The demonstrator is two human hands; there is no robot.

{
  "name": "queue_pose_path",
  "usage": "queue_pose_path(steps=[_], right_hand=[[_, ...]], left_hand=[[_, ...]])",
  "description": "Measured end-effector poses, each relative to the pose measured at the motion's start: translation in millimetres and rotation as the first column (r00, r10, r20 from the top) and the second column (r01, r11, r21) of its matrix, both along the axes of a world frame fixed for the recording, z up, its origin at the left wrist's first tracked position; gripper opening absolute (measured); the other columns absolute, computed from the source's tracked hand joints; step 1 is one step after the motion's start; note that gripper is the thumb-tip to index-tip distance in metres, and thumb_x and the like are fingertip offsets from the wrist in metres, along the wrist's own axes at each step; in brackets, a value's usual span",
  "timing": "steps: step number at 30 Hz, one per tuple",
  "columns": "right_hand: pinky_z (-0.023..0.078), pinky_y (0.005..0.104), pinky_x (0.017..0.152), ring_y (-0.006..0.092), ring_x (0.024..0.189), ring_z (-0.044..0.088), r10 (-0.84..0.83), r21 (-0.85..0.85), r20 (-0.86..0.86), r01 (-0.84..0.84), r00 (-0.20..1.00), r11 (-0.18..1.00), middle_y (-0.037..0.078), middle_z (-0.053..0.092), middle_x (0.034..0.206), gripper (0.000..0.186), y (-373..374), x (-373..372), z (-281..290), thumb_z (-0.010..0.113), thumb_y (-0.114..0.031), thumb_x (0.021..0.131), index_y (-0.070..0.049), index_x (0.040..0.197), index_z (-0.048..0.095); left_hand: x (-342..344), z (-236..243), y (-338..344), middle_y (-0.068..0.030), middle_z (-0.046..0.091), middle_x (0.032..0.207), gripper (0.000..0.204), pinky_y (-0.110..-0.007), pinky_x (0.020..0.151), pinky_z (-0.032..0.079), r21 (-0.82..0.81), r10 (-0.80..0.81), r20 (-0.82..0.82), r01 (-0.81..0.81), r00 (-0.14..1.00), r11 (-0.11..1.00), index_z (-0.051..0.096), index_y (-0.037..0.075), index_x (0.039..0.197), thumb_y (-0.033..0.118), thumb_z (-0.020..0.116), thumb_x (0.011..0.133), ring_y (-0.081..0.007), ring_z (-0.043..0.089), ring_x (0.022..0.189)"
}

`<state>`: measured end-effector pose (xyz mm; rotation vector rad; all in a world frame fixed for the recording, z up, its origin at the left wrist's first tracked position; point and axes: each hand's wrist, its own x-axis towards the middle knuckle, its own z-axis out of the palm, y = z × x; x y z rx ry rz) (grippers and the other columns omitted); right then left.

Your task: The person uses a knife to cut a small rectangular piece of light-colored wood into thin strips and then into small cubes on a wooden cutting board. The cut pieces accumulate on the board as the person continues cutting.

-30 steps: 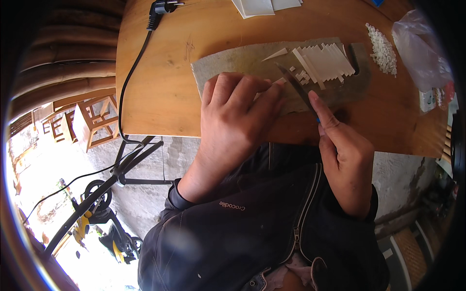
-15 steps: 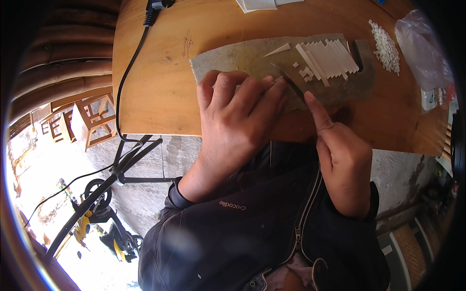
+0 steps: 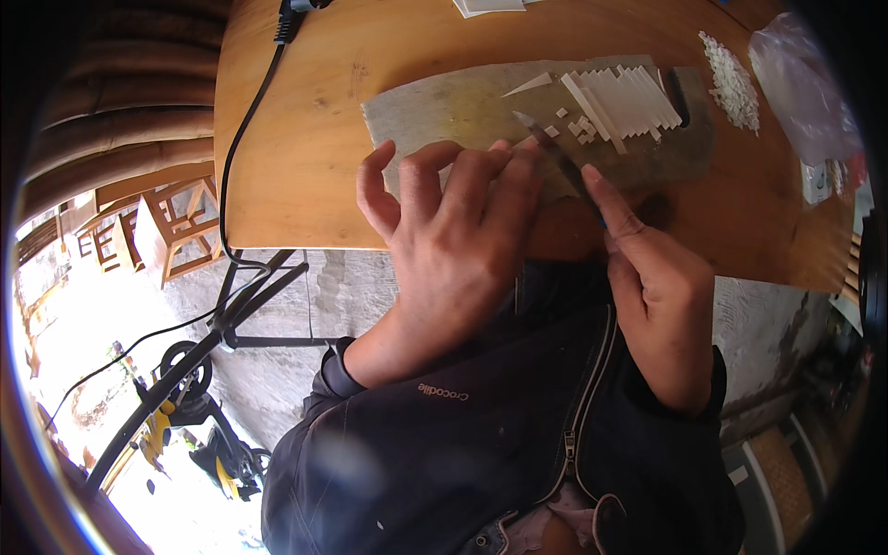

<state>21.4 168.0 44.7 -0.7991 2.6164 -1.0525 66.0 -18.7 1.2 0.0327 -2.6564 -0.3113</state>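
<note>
My left hand (image 3: 453, 222) presses curled fingertips on a pale strip at the near part of the worn grey board (image 3: 435, 106), mostly hiding the strip; its little finger is bent out to the left. My right hand (image 3: 657, 277) grips a knife (image 3: 564, 162) with a dark blade and blue handle, index finger along it, the blade beside my left fingertips. Small white squares (image 3: 581, 127) lie near the tip. Beyond them are a row of white strips (image 3: 629, 102) and a slim white wedge (image 3: 529, 84) on the board.
The wooden table (image 3: 287, 166) holds a black plug and cable (image 3: 250, 129), white sheets (image 3: 490, 7), a heap of white bits (image 3: 731, 83) and a plastic bag (image 3: 786, 83). Wooden chairs (image 3: 180, 231) and a motorbike (image 3: 199, 416) are off to the left.
My left hand's outer fingers have lifted and spread leftward. The knife tip has shifted slightly up and left, and a small square now shows separately beside it.
</note>
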Motion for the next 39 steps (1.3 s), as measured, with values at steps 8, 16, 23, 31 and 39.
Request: queue_pose_path(steps=[8,16,23,31,39], right_hand=[[0.051,0.0443,0.061,0.0275,0.061,0.058,0.03,0.073,-0.036,-0.027,0.999,0.997,0.011,0.051,0.07,0.077,0,0,1,0.07,0.01,0.08,-0.018,0.151,0.059],[0.051,0.0444,0.061,0.0274,0.061,0.058,0.035,0.069,-0.035,-0.033,0.999,0.997,0.011,0.052,0.07,0.076,0,0,0,0.07,0.01,0.081,-0.018,0.151,0.059],[0.051,0.0445,0.061,0.0273,0.061,0.058,0.038,0.066,-0.037,-0.036,0.999,0.997,0.011,0.052,0.07,0.075,1,0,-1,0.07,0.009,0.081,-0.018,0.15,0.06],[0.05,0.0432,0.057,0.0283,0.057,0.057,0.049,0.236,-0.146,-0.013,0.988,0.972,0.01,0.049,0.068,0.074,-5,7,4,0.07,0.008,0.081,-0.019,0.149,0.061],[0.051,0.0452,0.062,0.0297,0.062,0.059,0.007,0.011,-0.018,-0.007,1.0,1.0,0.013,0.052,0.071,0.074,1,0,1,0.067,0.01,0.082,-0.017,0.15,0.06]], left_hand=[[0,4,0,0.0066,0.069,0.101,0.033,-0.05,0.114,0.03,-0.02,0.034,0.018,-0.033,0.999,0.999,0.079,0.022,0.118,0.023,0.081,0.085,-0.0185,0.061,0.107],[0,4,-1,0.007,0.068,0.101,0.034,-0.049,0.114,0.03,0.005,0.033,0.016,-0.033,0.999,0.999,0.079,0.023,0.117,0.021,0.083,0.083,-0.0177,0.061,0.107],[0,-1,-2,0.0036,0.069,0.108,0.03,-0.057,0.111,0.03,0.028,-0.01,-0.015,0.01,1.0,1.0,0.077,0.014,0.116,0.021,0.078,0.086,-0.0205,0.059,0.106],[5,1,10,0.005,0.069,0.109,0.029,-0.059,0.113,0.028,-0.006,0.116,0.002,-0.115,0.993,0.993,0.077,0.016,0.115,0.023,0.078,0.087,-0.0201,0.059,0.109],[7,2,8,0.0047,0.069,0.11,0.029,-0.06,0.114,0.025,0.004,0.102,0.007,-0.102,0.995,0.995,0.077,0.015,0.115,0.023,0.078,0.088,-0.02,0.06,0.109]])
